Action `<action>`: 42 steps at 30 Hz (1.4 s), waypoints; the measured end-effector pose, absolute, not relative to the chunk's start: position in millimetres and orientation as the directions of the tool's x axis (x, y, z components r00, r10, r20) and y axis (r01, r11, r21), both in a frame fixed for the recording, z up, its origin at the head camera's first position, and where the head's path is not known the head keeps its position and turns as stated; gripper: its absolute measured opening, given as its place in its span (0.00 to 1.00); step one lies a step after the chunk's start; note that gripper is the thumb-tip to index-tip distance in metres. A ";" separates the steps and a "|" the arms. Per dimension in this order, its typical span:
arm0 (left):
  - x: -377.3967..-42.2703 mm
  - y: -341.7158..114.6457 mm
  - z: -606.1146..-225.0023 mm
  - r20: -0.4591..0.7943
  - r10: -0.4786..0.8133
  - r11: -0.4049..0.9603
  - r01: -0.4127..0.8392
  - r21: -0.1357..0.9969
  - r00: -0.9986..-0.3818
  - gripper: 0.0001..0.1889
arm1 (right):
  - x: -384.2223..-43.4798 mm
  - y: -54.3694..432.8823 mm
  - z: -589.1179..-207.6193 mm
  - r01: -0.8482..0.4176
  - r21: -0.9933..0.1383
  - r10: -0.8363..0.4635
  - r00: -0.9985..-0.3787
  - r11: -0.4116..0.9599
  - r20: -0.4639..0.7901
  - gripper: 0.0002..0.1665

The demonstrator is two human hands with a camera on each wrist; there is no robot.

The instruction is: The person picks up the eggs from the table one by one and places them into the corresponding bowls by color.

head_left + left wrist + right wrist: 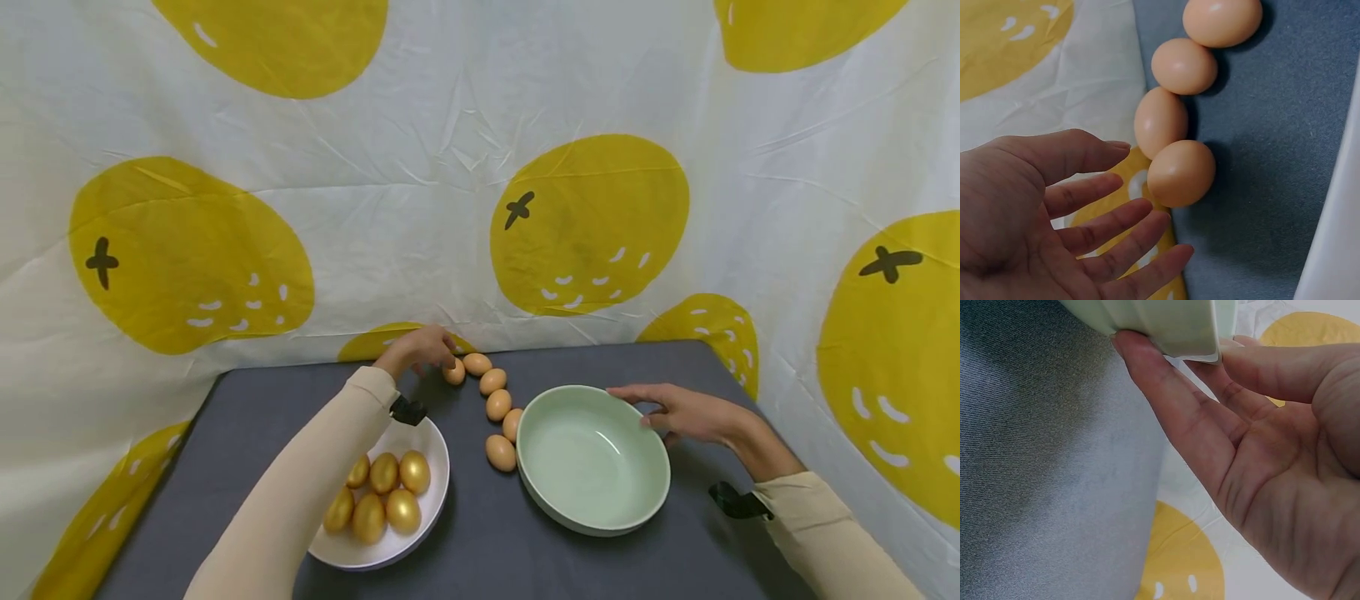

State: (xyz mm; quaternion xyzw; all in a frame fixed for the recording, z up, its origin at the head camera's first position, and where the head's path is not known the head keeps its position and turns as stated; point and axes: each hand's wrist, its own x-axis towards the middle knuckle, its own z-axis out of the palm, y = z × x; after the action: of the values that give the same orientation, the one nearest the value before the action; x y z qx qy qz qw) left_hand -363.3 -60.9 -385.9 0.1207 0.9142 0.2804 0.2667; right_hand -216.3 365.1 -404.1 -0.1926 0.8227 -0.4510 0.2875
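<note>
White fabric (420,242) is hanging behind everything, showing big yellow fruit prints (195,258), and a dark grey surface (225,450) is spreading before us. On its right side a pale green bowl (592,458) is standing; a white bowl (431,508) is standing to the left, partly hidden by our left sleeve (315,492). Our right grip (690,412) is holding the green bowl at its right rim, thumb and fingers pinching the wall. Our left grip (423,346) is hanging at the far edge of the surface, fingers loosely spread, holding nothing. Six gold eggs (402,511) are showing in the white bowl. Six brown eggs (498,406) are lying in a bent row, running from near our left fingertips toward the green bowl. A reach would be turning on the end brown egg (1182,174): it is lying just right of the left grip and slightly nearer to us, far closer to that hand than the right. We are finding its long axis hard to tell, since it is looking almost round.
</note>
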 end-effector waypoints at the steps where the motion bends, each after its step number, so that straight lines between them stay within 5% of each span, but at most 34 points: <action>1: -363.8 -60.5 -386.5 -0.422 0.372 0.814 0.071 0.577 -0.827 0.27 | -216.4 365.2 -404.3 -0.060 -0.853 -0.578 -0.760 0.518 -0.297 0.37; 36: -353.5 -63.3 -404.1 -0.482 0.406 0.888 0.209 0.410 -0.776 0.24 | -217.5 364.8 -404.7 -0.087 -0.838 -0.569 -0.771 0.538 -0.285 0.36; 42: -353.2 -63.4 -405.0 -0.458 0.349 0.921 0.211 0.326 -0.817 0.05 | -216.8 364.7 -404.1 -0.094 -0.839 -0.574 -0.769 0.537 -0.281 0.36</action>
State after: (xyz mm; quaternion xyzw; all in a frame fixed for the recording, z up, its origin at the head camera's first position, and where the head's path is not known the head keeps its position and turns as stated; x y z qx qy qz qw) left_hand -353.2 -63.4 -405.0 0.1484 0.9441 0.1313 0.2632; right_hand -216.8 364.7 -404.1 -0.2005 0.8326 -0.4376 0.2742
